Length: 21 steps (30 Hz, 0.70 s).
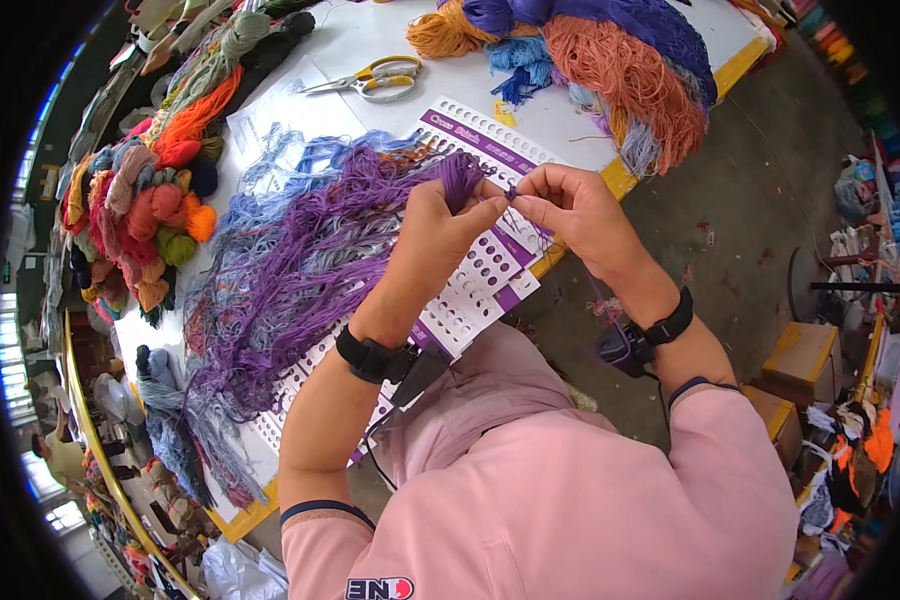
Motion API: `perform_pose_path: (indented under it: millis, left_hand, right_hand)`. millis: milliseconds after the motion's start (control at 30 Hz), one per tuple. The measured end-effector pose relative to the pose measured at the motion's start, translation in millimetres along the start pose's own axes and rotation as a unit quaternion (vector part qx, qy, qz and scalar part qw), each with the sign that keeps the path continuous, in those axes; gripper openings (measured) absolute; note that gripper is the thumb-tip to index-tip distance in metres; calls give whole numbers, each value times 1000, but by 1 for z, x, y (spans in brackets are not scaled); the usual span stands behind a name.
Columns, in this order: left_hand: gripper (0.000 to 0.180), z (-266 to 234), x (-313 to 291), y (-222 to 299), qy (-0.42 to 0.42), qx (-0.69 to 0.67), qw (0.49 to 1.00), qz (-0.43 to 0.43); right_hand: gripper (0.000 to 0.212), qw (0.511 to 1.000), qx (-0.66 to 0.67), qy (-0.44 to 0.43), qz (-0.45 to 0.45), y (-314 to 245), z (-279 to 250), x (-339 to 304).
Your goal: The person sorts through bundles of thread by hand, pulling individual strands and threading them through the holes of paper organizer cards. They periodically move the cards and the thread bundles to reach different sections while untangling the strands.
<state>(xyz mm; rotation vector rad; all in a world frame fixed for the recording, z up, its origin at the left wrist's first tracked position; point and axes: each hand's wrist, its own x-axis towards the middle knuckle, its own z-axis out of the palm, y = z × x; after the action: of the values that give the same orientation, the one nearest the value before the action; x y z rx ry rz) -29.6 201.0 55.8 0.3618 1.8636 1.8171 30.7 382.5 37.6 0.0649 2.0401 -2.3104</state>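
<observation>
A bundle of purple embroidery thread (460,178) is gripped in my left hand (438,225), its looped end standing up above the fingers. My right hand (578,212) is close beside it, thumb and forefinger pinched on a purple strand at a hole near the card's edge. Beneath both hands lies a white and purple thread card (488,137) with rows of punched holes. Long purple strands (315,270) trail from the card across the table to the left, over light blue threads (270,205). The fingertips partly hide the strand between them.
Yellow-handled scissors (382,80) lie on the white table (350,35) beyond the threads. Skeins in orange, salmon and blue (610,75) are heaped at the far right, and multicoloured skeins (140,205) at the left. Cardboard boxes (802,362) stand on the floor to the right.
</observation>
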Motion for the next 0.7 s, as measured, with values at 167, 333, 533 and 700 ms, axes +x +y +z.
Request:
perform_pose_path:
  millis: [167,333,533,700]
  left_hand:
    - [13,-19,12,-12,151,202,962,101]
    - [14,-30,9,11,137,60,987,54]
    - [15,-4,-15,13,-12,76,994,74]
    - [12,-2,-16,13,6,172,979,106]
  right_hand:
    - [8,997,18,-61,42,-11,-9,-10]
    - [10,989,128,-65,36,-18,-19,-20]
    - [10,992,83,-85,36,-25,-6,-13]
    - [8,994,60,-94,21,-19,-3,-10]
